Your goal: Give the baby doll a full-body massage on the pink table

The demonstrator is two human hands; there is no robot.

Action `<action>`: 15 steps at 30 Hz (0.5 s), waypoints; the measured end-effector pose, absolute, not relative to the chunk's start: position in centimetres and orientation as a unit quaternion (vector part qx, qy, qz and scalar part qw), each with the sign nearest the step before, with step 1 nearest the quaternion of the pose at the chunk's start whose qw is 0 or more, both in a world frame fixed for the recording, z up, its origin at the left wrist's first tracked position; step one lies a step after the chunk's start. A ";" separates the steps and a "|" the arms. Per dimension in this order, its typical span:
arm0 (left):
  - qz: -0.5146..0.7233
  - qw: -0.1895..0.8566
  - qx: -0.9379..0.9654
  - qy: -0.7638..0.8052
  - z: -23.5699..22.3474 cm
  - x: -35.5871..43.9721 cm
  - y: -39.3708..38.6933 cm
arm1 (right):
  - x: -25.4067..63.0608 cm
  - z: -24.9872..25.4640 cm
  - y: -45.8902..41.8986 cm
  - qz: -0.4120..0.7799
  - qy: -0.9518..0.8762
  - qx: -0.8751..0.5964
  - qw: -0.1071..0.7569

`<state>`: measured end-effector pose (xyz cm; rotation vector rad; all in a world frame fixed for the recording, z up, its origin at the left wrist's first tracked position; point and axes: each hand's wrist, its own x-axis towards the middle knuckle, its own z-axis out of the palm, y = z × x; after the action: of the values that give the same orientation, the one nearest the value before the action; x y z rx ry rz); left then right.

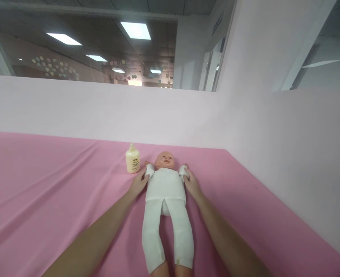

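Observation:
A baby doll (166,184) in a white top and white trousers lies on its back, its head away from me and its legs toward me. Both of its arms are bent up beside the head. My left hand (139,182) is closed around the doll's arm on the left side, near the sleeve. On the other side, my right hand (191,182) grips the doll's other sleeved arm. The undersides of my fingers are partly hidden. Just beyond my left hand stands a pale yellow pump bottle (133,159) with dark print.
A pink sheet (71,184) with long creases on the left covers the surface. White walls (100,111) border it at the back and right. A wide window (100,46) above the back wall shows ceiling lights.

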<state>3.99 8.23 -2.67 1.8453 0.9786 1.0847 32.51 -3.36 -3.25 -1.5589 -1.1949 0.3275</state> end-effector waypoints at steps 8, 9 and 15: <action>0.399 0.396 0.733 0.383 -3.2 3.8 8.8 | 33.6 -4.3 -2.4 0.223 -0.489 -0.594 0.599; 0.396 0.399 0.734 0.382 -3.3 3.8 8.9 | 33.6 -4.4 -2.3 0.232 -0.490 -0.585 0.604; 0.404 0.419 0.729 0.360 -3.9 3.8 9.5 | 33.5 -4.1 -2.3 0.293 -0.485 -0.519 0.640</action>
<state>3.76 9.46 -3.85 1.8275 0.9024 1.0142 33.51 -2.32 -4.11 -1.1837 -1.1072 0.6680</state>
